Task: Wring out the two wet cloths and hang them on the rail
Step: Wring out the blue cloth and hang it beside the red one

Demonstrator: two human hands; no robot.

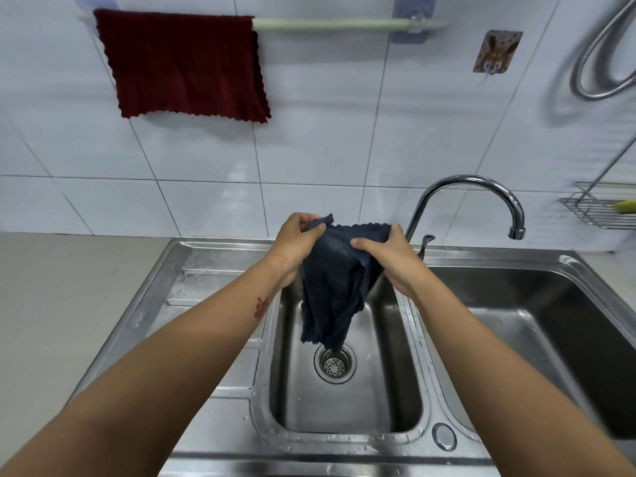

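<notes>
A dark blue cloth [335,290] hangs over the small middle sink basin [389,401], its lower tip just above the drain [334,364]. My left hand [297,242] pinches its upper left corner and my right hand [389,251] grips its upper right edge, so the top edge is stretched between them. A dark red cloth [186,65] hangs draped over the left part of the pale green rail [330,24] on the tiled wall. The right part of the rail is bare.
A chrome tap [471,182] arches just right of my hands. A large basin [550,339] lies to the right and a ribbed draining board [192,290] to the left. A wire rack [599,208], a shower hose [599,63] and a wall hook [495,51] are on the wall.
</notes>
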